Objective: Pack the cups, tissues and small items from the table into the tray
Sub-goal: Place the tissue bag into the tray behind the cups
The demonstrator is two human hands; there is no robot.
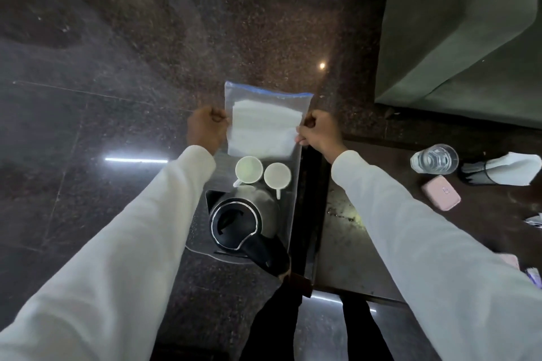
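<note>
both hands, left grip (206, 129) and right grip (318, 133), are pinching the side edges of the tissue bag (265, 123) above the tray (202, 239), at 12 o'clock from the cups (248, 169); lowering it level is advisable, avoiding the kettle (237, 221).

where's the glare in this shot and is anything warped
Head view: dim overall, bright glare streaks on the polished floor beside the left hand, a spot reflection beyond the zip bag of tissues; wide-angle lens bows both sleeves outward; right hand sharp, edges soft.
</note>
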